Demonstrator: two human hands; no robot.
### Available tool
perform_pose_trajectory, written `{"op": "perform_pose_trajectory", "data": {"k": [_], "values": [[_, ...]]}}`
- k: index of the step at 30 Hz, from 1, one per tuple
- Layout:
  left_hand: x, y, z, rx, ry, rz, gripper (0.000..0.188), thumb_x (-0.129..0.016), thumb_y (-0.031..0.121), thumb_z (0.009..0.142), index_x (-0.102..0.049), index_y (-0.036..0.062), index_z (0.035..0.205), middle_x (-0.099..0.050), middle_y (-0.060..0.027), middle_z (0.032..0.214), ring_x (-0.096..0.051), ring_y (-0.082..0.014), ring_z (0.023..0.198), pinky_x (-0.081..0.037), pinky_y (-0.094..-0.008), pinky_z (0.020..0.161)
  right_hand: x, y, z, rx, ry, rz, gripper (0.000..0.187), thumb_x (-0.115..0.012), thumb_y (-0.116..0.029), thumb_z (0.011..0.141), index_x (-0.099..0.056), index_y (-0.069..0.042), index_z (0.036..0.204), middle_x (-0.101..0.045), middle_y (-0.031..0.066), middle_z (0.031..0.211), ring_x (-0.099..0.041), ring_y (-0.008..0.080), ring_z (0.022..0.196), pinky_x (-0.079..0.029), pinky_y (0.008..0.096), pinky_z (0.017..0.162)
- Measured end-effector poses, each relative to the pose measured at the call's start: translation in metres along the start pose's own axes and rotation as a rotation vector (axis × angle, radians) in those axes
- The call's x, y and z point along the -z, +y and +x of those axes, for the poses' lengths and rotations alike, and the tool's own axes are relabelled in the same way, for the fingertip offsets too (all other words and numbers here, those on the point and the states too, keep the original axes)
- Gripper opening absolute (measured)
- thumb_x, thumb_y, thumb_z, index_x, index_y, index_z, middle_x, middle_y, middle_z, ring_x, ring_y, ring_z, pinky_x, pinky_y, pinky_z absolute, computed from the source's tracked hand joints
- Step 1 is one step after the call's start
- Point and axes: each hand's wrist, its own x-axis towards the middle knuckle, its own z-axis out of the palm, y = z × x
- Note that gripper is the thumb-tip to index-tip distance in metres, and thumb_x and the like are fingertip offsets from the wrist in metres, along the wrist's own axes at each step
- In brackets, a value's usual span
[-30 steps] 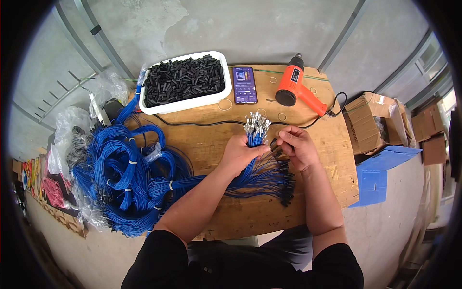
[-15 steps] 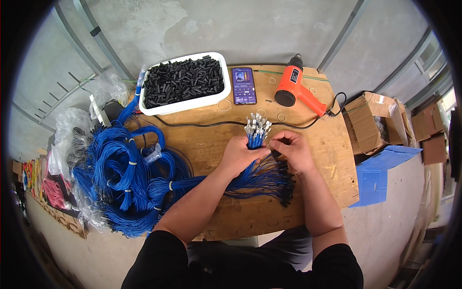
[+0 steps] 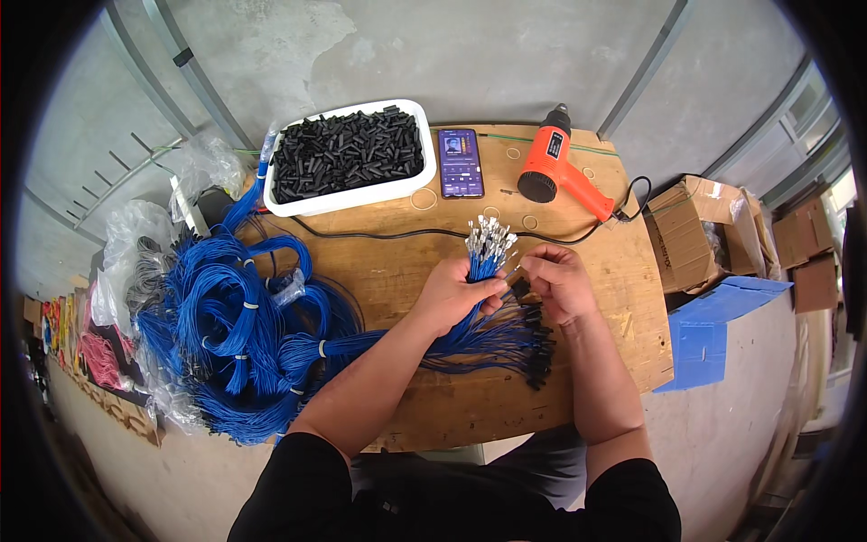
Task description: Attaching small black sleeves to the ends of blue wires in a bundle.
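Observation:
My left hand (image 3: 456, 294) is closed round a bundle of blue wires (image 3: 481, 268), whose bare metal terminals (image 3: 490, 237) fan out above the fingers. To the right of the bundle, my right hand (image 3: 558, 282) is closed in a pinch, a little apart from the terminals. A thin, small thing shows at its fingertips, too small to name. Below both hands, more blue wires spread rightward across the table and end in black sleeves (image 3: 536, 352). Further left lies a large heap of coiled blue wire bundles (image 3: 226, 307), tied with pale bands.
On the wooden table (image 3: 623, 316) stands a white tub (image 3: 348, 200) heaped with short black sleeves (image 3: 348, 152). Beside it lie a phone (image 3: 461, 164), an orange heat gun (image 3: 555, 163) with its black cord, and several rubber bands. Cardboard boxes (image 3: 677, 235) stand right of the table.
My right hand has drawn slightly right, away from the bundle, widening the gap between the hands. My left hand keeps its hold on the blue wires.

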Motion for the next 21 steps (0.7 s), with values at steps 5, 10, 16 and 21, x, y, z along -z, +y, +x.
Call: {"op": "perform_pose_trajectory", "data": {"k": [5, 10, 16, 21], "values": [[0.0016, 0.0032, 0.0020, 0.014, -0.002, -0.019, 0.020, -0.071, 0.014, 0.092, -0.067, -0.0025, 0.103, -0.069, -0.0093, 0.083, -0.057, -0.0086, 0.058, -0.045, -0.0233, 0.051, 0.0015, -0.0011, -0.0001, -0.031, -0.011, 0.010, 0.005, -0.072, -0.003, 0.085, -0.067, -0.002, 0.086, -0.055, -0.0031, 0.065, -0.037, 0.0030, 0.049, -0.026, 0.0199, 0.045], [0.0030, 0.0028, 0.0022, 0.007, 0.000, 0.012, 0.021, -0.072, 0.017, 0.092, -0.069, -0.0023, 0.098, -0.069, -0.0075, 0.082, -0.057, -0.0080, 0.060, -0.046, -0.0231, 0.052, 0.0035, -0.0021, 0.0010, -0.086, -0.070, 0.028, 0.007, -0.073, -0.004, 0.085, -0.067, -0.003, 0.088, -0.058, -0.0017, 0.068, -0.037, 0.0032, 0.049, -0.025, 0.0201, 0.044], [-0.0004, 0.0051, 0.0012, 0.038, -0.003, -0.015, 0.017, -0.073, 0.015, 0.091, -0.068, -0.0001, 0.096, -0.067, -0.0042, 0.081, -0.060, -0.0084, 0.066, -0.049, -0.0246, 0.058, 0.0036, -0.0037, -0.0005, -0.139, -0.107, 0.068, 0.009, -0.074, -0.007, 0.086, -0.067, -0.003, 0.090, -0.059, -0.0008, 0.071, -0.037, 0.0033, 0.050, -0.025, 0.0197, 0.044], [-0.0012, 0.0046, 0.0018, 0.017, 0.013, 0.013, 0.015, -0.074, 0.013, 0.091, -0.068, 0.0002, 0.095, -0.067, -0.0043, 0.080, -0.059, -0.0083, 0.065, -0.049, -0.0245, 0.058, 0.0043, -0.0028, 0.0001, -0.190, -0.106, 0.005, 0.010, -0.072, -0.008, 0.087, -0.066, -0.002, 0.093, -0.057, -0.0007, 0.069, -0.037, 0.0045, 0.049, -0.026, 0.0200, 0.044]]}}
